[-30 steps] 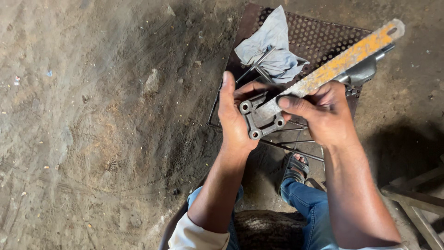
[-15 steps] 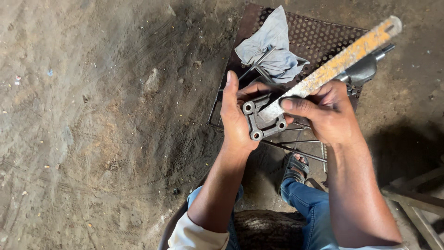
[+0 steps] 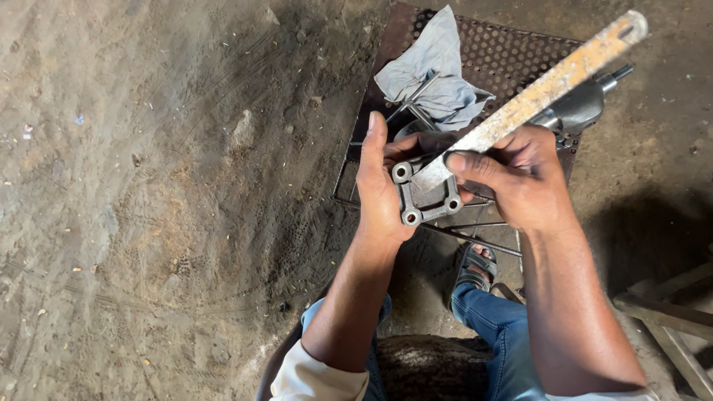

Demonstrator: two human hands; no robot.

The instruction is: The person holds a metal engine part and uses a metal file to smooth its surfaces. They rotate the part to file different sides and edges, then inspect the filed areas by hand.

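My left hand [image 3: 379,186] holds a dark grey metal flange part [image 3: 429,197] with round bolt holes at its corners, face up. My right hand [image 3: 516,178] grips a long flat rusty metal strip [image 3: 553,82] that slants up to the right. The strip's lower end rests on the face of the flange part. Both hands are held above a perforated metal plate [image 3: 512,56].
A crumpled grey cloth [image 3: 438,70] and thin rods lie on the perforated plate, and a dark metal housing [image 3: 575,111] sits behind the strip. Dusty dirt floor [image 3: 163,200] spreads left. My sandalled foot [image 3: 475,267] and jeans are below; wooden slats [image 3: 668,312] stand at right.
The strip's end has slid slightly across the flange face; both hands stay in nearly the same place.
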